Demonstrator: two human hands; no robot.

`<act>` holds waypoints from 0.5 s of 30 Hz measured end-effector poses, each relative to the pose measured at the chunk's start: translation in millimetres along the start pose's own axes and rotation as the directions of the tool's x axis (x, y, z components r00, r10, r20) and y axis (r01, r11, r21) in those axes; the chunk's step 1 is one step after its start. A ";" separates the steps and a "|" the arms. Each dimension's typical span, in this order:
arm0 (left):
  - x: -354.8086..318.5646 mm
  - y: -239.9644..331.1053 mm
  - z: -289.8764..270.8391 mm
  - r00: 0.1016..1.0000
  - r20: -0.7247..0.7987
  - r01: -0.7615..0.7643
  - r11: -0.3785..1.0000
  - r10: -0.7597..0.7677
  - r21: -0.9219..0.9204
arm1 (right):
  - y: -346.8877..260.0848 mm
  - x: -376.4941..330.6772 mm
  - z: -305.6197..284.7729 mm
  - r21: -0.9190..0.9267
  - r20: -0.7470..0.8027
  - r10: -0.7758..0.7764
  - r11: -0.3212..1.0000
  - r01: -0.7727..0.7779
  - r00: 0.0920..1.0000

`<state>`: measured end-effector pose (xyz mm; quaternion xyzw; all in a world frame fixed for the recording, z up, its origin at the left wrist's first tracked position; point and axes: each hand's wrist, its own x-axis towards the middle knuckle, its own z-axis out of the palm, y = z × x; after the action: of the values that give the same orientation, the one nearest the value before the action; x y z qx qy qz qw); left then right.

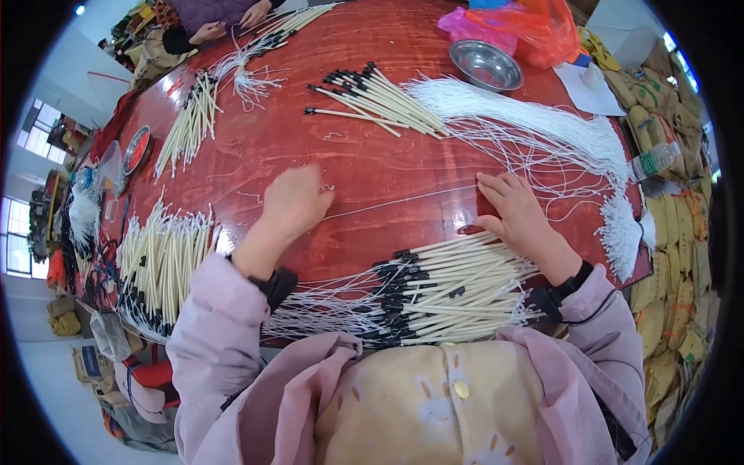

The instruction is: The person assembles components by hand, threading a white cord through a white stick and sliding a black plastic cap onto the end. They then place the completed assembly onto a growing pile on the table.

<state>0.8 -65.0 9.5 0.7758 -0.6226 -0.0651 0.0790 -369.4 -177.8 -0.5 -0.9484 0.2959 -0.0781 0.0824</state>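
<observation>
My left hand (294,201) rests knuckles-up on the red-brown table (372,167), its fingertips pinching the looped end of a thin white string (403,200). The string runs taut to the right, where my right hand (515,209) presses down on it with fingers flat. Just below both hands lies a pile of cream sticks with black caps and white strings (442,291), against my body. A second pile of the same sticks (380,101) lies further out, beside a large bundle of white strings (535,128).
More stick piles lie at the left (159,267) and far left (190,124). A steel bowl (486,65) and pink plastic bags (515,23) sit at the back right. Another person's hands (225,23) work at the far end. Sacks (674,232) line the right side.
</observation>
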 end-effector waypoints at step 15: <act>153.1 44.1 52.8 0.740 -0.290 -0.600 0.791 0.606 0.121 | -2.1 9.5 0.5 0.020 -0.034 -0.040 0.999 0.041 0.999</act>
<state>-18.8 -226.0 -33.6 0.5335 -0.8197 0.0943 0.1860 -360.5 -181.4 0.5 -0.9518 0.2773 -0.0987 0.0858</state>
